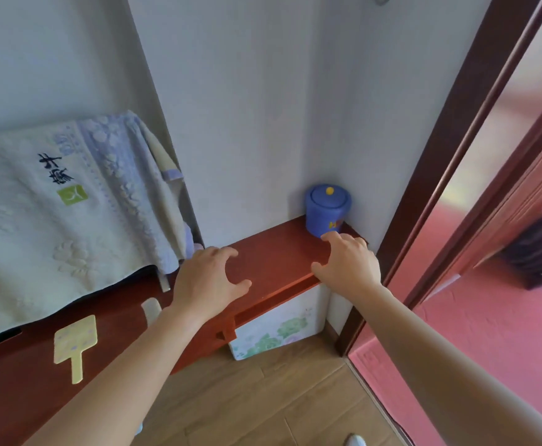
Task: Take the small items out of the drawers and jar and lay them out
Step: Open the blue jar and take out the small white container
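Both hands over the red-brown tabletop (276, 252), the blue jar (326, 207) right ahead in the corner!

The lidded jar stands against the wall at the table's far right end, yellow knob (329, 190) on top. The right hand (348, 263) hovers just in front of it, fingers spread and arched, holding nothing; whether a fingertip touches the jar's base I cannot tell. The left hand (207, 278) is splayed, empty, mid-table. A pale yellow paddle-shaped piece (75, 344) lies at the left, below a draped towel (54, 220).
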